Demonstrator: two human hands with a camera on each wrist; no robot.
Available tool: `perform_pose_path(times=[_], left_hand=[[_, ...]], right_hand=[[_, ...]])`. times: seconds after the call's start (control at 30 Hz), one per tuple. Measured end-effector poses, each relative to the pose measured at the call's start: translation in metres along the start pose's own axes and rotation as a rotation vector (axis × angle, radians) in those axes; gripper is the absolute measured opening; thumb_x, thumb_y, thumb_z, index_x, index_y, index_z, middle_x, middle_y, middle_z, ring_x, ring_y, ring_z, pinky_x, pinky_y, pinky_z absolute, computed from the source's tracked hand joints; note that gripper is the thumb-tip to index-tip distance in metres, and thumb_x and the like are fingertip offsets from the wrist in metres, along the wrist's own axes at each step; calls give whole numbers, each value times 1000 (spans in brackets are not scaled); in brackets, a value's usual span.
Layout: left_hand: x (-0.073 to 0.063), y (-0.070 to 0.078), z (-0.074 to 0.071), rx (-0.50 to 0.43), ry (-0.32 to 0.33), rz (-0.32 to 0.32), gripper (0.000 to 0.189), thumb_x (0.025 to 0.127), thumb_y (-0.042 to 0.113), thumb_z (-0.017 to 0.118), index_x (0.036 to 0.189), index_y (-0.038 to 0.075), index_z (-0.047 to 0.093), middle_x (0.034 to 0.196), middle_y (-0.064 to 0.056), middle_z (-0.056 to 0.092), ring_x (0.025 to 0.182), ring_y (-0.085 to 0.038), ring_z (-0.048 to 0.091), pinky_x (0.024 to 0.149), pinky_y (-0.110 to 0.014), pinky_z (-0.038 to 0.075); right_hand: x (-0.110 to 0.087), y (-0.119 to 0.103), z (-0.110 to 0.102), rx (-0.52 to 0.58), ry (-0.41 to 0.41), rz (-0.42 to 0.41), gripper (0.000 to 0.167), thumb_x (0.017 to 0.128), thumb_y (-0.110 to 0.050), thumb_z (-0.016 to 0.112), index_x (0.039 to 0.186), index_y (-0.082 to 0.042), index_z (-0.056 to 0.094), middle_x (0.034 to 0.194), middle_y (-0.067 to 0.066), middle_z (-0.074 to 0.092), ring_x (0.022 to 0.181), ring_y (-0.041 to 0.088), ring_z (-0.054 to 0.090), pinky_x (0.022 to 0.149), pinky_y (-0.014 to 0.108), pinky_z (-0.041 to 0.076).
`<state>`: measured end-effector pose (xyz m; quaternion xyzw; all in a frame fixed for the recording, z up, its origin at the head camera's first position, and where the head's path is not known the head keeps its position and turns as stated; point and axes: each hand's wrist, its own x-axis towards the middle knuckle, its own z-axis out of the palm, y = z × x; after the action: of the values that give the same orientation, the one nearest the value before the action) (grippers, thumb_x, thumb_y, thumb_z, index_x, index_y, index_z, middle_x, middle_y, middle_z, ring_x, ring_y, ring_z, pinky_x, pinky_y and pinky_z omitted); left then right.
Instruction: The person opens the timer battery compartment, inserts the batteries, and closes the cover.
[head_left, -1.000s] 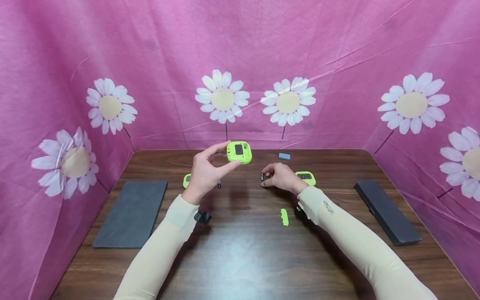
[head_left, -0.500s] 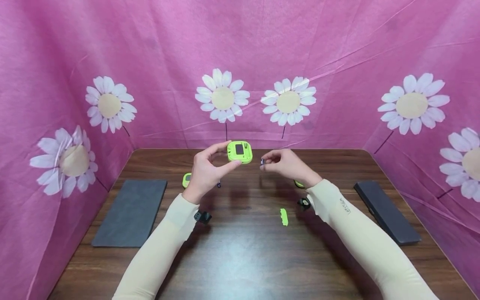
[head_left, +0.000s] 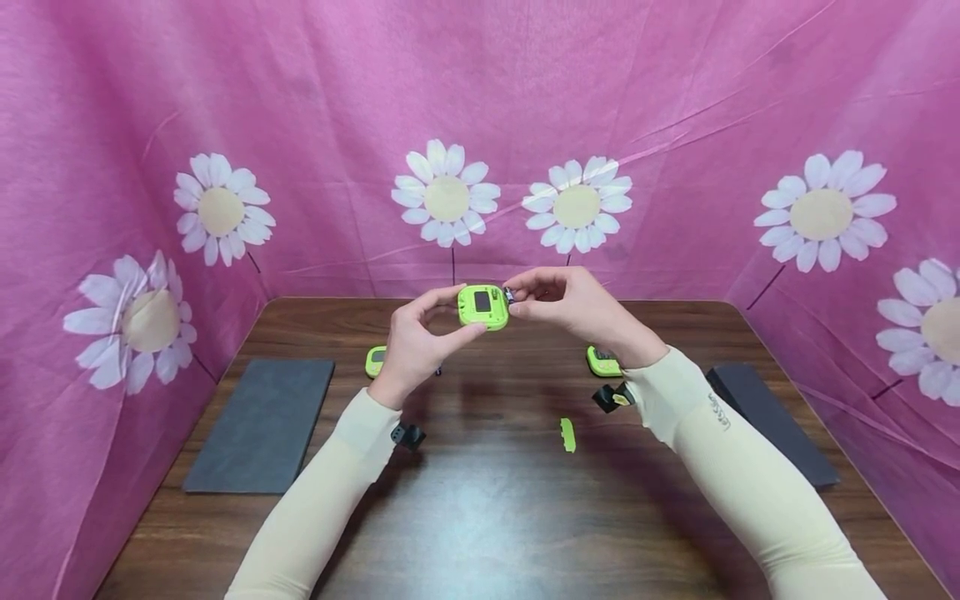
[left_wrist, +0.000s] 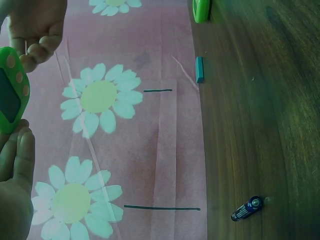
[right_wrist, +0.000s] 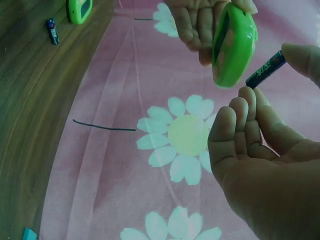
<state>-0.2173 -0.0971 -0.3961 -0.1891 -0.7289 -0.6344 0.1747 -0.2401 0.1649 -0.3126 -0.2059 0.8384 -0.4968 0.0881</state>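
My left hand (head_left: 414,343) holds a lime-green handheld electronic device (head_left: 482,302) up over the table, thumb below and fingers above. Its back, with a dark rectangle and an uncovered battery slot, faces the head camera. In the left wrist view the other face shows a screen and round buttons. My right hand (head_left: 581,307) pinches a dark AAA-size battery (right_wrist: 265,69) between thumb and fingers, right at the device's right edge. A long green battery cover (head_left: 567,435) lies on the table below. A second battery (left_wrist: 247,208) lies on the wood near the left hand.
Two similar green devices lie behind the hands, one at left (head_left: 375,361) and one at right (head_left: 602,362). A flat grey pad (head_left: 258,425) lies far left, a long black case (head_left: 772,425) far right. A small blue block (left_wrist: 199,69) sits by the pink curtain (head_left: 480,100).
My right hand has lifted the battery from near the table and brought it up and left to the device's edge. The left hand and device have stayed nearly still.
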Motion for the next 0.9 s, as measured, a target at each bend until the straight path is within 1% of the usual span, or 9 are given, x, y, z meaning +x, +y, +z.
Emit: perform_pose_path(times=[0.07, 0.2, 0.3, 0.4, 0.5, 0.6, 0.73, 0.9], left_hand=[[0, -1, 0, 5, -3, 3, 59, 84, 12, 99, 139, 11, 78, 124, -11, 84, 110, -9, 76, 106, -41, 63], [-1, -1, 1, 6, -2, 14, 58, 84, 12, 99, 139, 11, 79, 126, -10, 84, 112, -9, 76, 106, -34, 62], [-1, 0, 2, 3, -4, 19, 58, 84, 12, 99, 139, 11, 79, 127, -9, 84, 113, -10, 76, 105, -33, 62], [-1, 0, 3, 3, -9, 18, 59, 84, 14, 99, 139, 11, 78, 128, -8, 84, 113, -10, 76, 103, -34, 62], [-1, -1, 3, 9, -13, 14, 60, 84, 14, 100, 139, 12, 78, 128, -7, 84, 112, -11, 76, 102, -32, 62], [-1, -2, 4, 8, -13, 14, 59, 84, 14, 99, 140, 12, 78, 128, -7, 84, 111, -12, 77, 102, -28, 62], [-2, -2, 4, 11, -12, 11, 60, 84, 16, 99, 140, 13, 78, 128, -6, 84, 111, -13, 77, 102, -25, 61], [-3, -3, 4, 10, -11, 8, 60, 84, 16, 99, 141, 16, 78, 127, -6, 84, 109, -12, 77, 102, -26, 62]], right_hand=[[0, -1, 2, 4, -2, -18, 37, 96, -21, 87, 131, -11, 81, 108, 3, 78, 99, 19, 73, 86, 25, 61], [0, -2, 6, -6, 0, -36, 38, 95, -20, 88, 131, -10, 80, 111, 5, 78, 99, 19, 73, 84, 25, 62], [0, -2, 7, 0, -4, -34, 39, 95, -20, 87, 132, -10, 79, 114, 8, 79, 98, 18, 75, 84, 24, 63], [-1, -3, 8, 25, -19, -21, 39, 96, -18, 87, 133, -8, 78, 119, 12, 81, 102, 17, 77, 87, 24, 64], [-2, -4, 9, 44, -31, -5, 39, 97, -17, 86, 134, -7, 78, 124, 15, 82, 109, 18, 79, 90, 25, 65], [-2, -4, 10, 43, -28, 6, 40, 97, -17, 86, 135, -8, 78, 128, 16, 82, 114, 19, 79, 91, 25, 65], [-3, -4, 12, 41, -14, 8, 42, 96, -18, 87, 136, -9, 79, 130, 15, 82, 114, 20, 80, 92, 24, 65], [-3, -2, 12, 41, -1, -5, 41, 95, -17, 89, 135, -9, 81, 130, 15, 83, 112, 19, 82, 92, 24, 66]])
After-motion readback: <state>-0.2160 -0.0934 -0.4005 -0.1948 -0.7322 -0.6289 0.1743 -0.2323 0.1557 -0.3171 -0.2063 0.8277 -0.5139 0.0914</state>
